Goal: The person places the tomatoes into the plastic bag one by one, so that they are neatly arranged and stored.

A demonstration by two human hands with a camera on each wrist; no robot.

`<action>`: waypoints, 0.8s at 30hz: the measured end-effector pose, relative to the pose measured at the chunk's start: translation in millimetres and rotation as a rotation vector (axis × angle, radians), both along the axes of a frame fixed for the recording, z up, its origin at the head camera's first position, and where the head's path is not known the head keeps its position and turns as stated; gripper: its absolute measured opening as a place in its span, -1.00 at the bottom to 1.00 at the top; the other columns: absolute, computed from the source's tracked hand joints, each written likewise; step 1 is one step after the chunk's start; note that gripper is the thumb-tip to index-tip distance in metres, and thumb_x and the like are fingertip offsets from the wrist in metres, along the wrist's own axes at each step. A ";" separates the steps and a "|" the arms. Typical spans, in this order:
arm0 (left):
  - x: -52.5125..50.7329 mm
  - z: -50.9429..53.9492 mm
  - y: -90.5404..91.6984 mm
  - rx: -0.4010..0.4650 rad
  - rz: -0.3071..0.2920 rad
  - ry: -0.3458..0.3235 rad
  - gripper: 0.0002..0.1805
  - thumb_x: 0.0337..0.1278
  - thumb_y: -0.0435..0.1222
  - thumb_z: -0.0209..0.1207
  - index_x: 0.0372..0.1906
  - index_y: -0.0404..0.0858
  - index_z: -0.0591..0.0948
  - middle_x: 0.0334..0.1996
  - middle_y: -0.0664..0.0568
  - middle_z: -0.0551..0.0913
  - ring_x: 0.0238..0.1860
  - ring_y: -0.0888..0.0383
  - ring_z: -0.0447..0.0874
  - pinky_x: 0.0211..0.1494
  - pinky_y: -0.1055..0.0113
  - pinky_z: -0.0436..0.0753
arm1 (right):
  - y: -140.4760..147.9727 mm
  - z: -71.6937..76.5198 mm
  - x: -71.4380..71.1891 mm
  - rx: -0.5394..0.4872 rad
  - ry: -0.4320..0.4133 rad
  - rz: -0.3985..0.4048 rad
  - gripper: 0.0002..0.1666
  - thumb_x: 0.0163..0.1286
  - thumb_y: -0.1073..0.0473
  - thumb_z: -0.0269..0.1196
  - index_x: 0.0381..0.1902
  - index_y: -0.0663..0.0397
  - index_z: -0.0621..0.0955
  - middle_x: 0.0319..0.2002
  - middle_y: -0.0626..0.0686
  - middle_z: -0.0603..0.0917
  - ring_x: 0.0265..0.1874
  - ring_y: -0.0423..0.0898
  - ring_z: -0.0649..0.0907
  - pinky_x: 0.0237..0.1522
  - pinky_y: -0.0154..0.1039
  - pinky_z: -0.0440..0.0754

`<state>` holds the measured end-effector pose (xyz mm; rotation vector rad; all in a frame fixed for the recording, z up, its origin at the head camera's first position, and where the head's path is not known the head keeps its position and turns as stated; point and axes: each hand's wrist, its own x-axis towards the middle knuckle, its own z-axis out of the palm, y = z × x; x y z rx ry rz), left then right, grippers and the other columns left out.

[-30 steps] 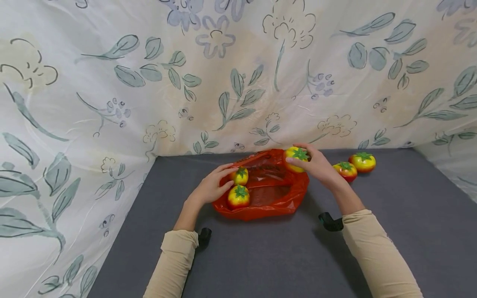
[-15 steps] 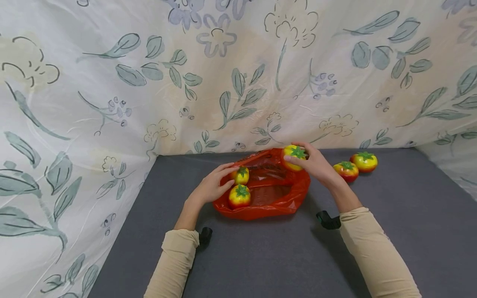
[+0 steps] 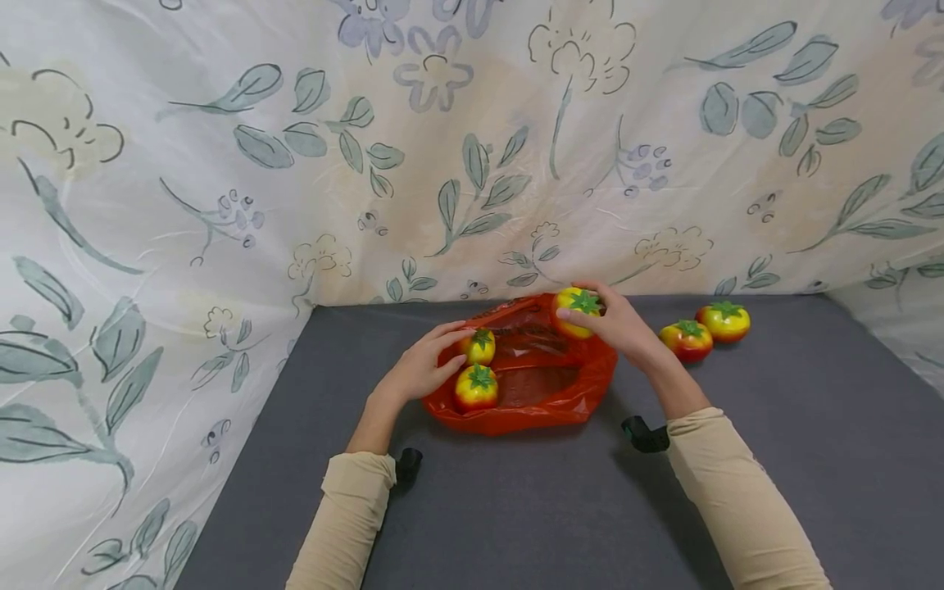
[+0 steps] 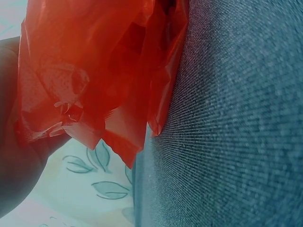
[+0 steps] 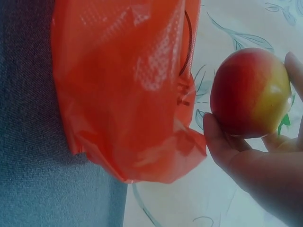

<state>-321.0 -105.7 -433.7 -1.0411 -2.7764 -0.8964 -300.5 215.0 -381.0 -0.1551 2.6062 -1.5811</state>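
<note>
A red plastic bag sits on the dark table with its mouth spread open. Inside its left part lie two red-and-yellow toy tomatoes, a nearer tomato and a farther tomato partly covered by fingers. My left hand holds the bag's left rim, its fingertips reaching over the edge beside the farther one. Over the bag's far right rim, my right hand grips another toy tomato between thumb and fingers. In the right wrist view this tomato is apart from the bag.
Two more toy tomatoes rest right of the bag, a nearer one and a farther one. A floral cloth hangs behind the table and down its left side. Black wrist camera mounts sit below both wrists.
My right hand has shifted slightly left with its tomato, farther over the bag's mouth. My left hand keeps its place on the rim.
</note>
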 end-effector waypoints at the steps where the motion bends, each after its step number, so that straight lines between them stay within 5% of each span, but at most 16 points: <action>1: 0.1 0.1 -0.2 0.001 0.000 0.000 -0.49 0.26 -0.27 0.18 0.32 -0.16 0.44 0.36 -0.04 0.29 0.33 -0.05 0.27 0.27 -0.09 0.32 | -1.0 -0.3 -0.4 0.002 -0.004 0.001 -0.01 0.23 -0.24 0.28 0.44 0.04 0.14 0.21 0.22 0.32 0.12 0.15 0.37 0.15 0.08 0.39; 15: -1.8 -1.3 -1.1 0.006 -0.004 0.004 -0.48 0.26 -0.28 0.18 0.32 -0.17 0.44 0.36 -0.03 0.29 0.33 -0.04 0.26 0.27 -0.10 0.32 | -17.9 -4.1 -6.9 0.045 0.004 0.031 -0.01 0.24 -0.23 0.27 0.44 0.09 0.14 0.22 0.24 0.33 0.08 0.15 0.40 0.11 0.07 0.44; 24: -1.6 -2.8 -1.2 0.004 0.001 0.005 -0.48 0.26 -0.26 0.17 0.32 -0.15 0.43 0.36 -0.02 0.28 0.33 -0.03 0.26 0.26 -0.10 0.32 | -28.8 -9.9 -8.7 0.077 0.021 0.040 -0.02 0.17 -0.31 0.29 0.40 0.01 0.22 0.34 0.18 0.23 0.22 0.17 0.29 0.24 0.20 0.25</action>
